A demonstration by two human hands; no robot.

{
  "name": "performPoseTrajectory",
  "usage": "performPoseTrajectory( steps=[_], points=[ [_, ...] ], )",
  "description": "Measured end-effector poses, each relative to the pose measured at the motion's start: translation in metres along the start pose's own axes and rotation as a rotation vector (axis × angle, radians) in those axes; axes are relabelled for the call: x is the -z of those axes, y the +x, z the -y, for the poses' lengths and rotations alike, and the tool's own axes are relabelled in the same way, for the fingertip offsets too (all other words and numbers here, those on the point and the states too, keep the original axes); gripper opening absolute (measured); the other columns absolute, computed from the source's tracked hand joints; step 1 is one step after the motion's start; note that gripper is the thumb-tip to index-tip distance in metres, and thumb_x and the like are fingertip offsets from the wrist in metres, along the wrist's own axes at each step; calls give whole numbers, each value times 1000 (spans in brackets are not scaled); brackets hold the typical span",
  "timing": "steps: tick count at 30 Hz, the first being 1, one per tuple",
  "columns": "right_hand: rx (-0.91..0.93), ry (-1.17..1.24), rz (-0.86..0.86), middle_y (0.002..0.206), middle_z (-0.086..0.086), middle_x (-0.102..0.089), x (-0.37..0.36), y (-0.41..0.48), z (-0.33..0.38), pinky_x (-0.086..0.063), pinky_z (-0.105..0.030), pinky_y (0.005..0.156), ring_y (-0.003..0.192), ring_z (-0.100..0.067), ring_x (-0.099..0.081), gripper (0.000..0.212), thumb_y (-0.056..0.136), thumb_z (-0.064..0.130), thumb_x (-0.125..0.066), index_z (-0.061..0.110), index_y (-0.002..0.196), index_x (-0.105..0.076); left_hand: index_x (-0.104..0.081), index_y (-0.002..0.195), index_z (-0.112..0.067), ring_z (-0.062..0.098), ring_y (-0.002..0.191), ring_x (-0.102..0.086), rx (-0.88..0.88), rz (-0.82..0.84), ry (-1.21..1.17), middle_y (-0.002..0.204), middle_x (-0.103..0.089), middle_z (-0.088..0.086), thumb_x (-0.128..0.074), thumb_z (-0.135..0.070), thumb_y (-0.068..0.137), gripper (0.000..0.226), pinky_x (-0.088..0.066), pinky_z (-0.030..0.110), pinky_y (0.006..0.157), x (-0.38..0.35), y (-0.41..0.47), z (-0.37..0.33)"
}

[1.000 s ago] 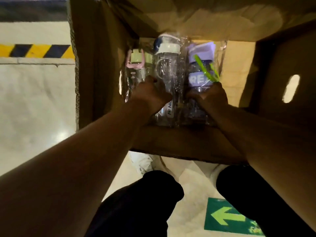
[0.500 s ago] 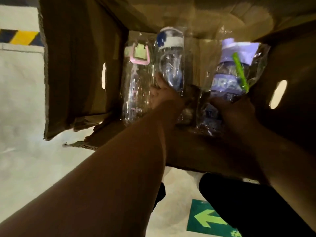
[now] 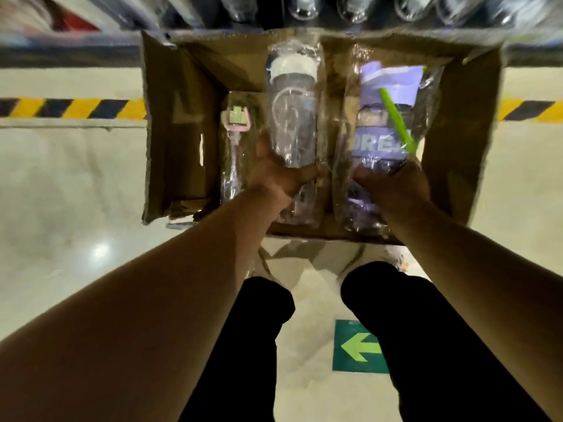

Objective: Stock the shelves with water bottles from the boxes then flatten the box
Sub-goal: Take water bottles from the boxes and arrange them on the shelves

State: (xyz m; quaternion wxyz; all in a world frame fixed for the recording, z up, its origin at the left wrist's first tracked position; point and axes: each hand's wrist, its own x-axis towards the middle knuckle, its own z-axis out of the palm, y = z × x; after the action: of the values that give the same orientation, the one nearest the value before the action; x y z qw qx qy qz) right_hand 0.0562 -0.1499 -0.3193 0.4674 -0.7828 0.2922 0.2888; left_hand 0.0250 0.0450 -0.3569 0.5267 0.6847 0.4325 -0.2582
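Note:
An open cardboard box point(image 3: 176, 132) stands on the floor in front of me. My left hand point(image 3: 278, 178) grips a clear bottle with a white and blue lid point(image 3: 292, 117), wrapped in plastic and raised above the box. My right hand point(image 3: 393, 187) grips a purple-lidded bottle with a green strap point(image 3: 384, 123), also in a plastic bag and lifted. A third bottle with a pink handle point(image 3: 234, 147) still lies inside the box at the left. A shelf edge point(image 3: 70, 54) with several bottles point(image 3: 350, 7) runs along the top.
Yellow and black hazard tape point(image 3: 70, 108) crosses the pale floor behind the box. A green arrow sign point(image 3: 353, 345) is stuck on the floor by my legs point(image 3: 253, 345). The box's left flap point(image 3: 164, 86) hangs open.
Both hands have lifted their bottles up out of the box. My view has risen, so the whole box and the shelf above it now show.

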Motion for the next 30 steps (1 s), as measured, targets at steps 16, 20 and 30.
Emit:
performPoseTrajectory(
  steps=[16, 20, 30],
  points=[
    [200, 290, 155, 101, -7, -76, 143, -351, 258, -59, -45, 73, 89, -28, -73, 54, 62, 30, -82, 16, 113, -71, -38, 147, -23, 13, 113, -62, -340, 236, -85, 122, -61, -3, -85, -9, 77, 85, -53, 13, 77, 189, -387, -239],
    [341, 337, 149, 96, -10, -75, 185, -422, 300, -54, -21, 60, 77, -16, -71, 45, 75, 7, -81, 1, 117, -65, -42, 141, -33, 9, 115, -64, -462, 260, -58, 127, -66, -9, -90, -21, 63, 93, -50, 41, 101, 218, -460, -286],
    [652, 379, 152, 103, 1, -75, 305, -501, 375, -57, -19, 76, 91, -9, -72, 49, 81, -7, -72, 12, 123, -55, -46, 126, -45, -1, 109, -65, -788, 268, -94, 122, -67, -14, -84, -5, 71, 78, -53, 15, 81, 201, -602, -381]
  ],
)
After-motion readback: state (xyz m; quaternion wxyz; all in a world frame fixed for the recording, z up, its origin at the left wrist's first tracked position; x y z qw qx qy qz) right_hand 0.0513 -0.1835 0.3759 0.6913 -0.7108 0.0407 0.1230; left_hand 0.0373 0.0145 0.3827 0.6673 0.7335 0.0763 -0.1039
